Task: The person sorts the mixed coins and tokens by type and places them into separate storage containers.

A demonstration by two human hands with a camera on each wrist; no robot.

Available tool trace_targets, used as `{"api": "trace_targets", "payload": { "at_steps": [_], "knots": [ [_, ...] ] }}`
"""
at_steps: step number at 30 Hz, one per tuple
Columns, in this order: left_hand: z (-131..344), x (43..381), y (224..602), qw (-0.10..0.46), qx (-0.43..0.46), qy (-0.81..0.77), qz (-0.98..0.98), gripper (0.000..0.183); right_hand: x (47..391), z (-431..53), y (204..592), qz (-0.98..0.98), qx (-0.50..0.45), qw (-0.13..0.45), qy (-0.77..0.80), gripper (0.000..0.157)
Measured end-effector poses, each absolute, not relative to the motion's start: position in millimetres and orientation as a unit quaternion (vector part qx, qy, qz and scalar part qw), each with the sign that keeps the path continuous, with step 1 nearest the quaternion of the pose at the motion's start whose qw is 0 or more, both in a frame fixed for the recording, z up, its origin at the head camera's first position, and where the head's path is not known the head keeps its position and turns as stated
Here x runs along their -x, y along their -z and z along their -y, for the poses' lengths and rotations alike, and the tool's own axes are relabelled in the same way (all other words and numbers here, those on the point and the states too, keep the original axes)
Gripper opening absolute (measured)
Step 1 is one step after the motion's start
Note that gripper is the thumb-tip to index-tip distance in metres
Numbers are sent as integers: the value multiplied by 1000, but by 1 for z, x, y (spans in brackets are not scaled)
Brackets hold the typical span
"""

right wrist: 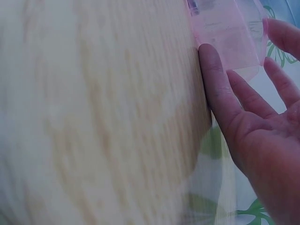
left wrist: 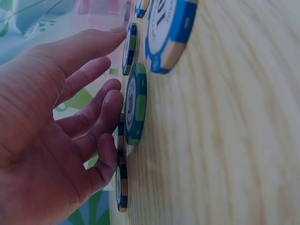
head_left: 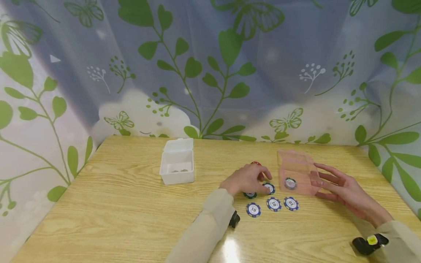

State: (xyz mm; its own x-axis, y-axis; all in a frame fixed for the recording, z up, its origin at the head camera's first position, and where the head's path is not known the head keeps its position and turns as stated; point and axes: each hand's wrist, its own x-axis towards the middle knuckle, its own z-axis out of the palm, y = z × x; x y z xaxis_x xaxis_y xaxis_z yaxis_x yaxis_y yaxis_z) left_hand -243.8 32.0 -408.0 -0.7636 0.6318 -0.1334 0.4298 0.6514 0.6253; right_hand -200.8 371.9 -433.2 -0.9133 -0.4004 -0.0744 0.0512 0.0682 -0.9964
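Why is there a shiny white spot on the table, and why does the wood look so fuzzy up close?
Head view: a light glares off the table near the sleeve. Right wrist view: the wood is blurred, too close to the camera; the pink box looks hazy too.

Seven chips (head_left: 274, 204); two boxes (head_left: 177, 161)

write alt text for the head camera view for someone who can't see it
A person's left hand rests its fingers on poker chips scattered on a wooden table, while the open right hand steadies a clear pink box. An open white box sits farther left.
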Motion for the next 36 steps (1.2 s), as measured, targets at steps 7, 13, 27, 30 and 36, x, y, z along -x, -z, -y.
{"api": "trace_targets", "payload": {
  "at_steps": [7,13,27,30,36],
  "knots": [
    [-36,244,408,165,-292,-260,-905,36,202,-372,432,-714,122,169,668,60],
    [-39,246,409,166,-288,-251,-909,30,202,-372,432,-711,127,170,671,59],
    [-41,244,405,191,-268,-250,-911,28,202,-372,432,-721,118,170,661,60],
    [-41,243,405,190,-262,-248,-913,29,201,-372,433,-722,116,171,660,60],
    [-40,239,402,189,-256,-254,-913,32,201,-371,433,-720,115,172,663,60]
  ]
}}
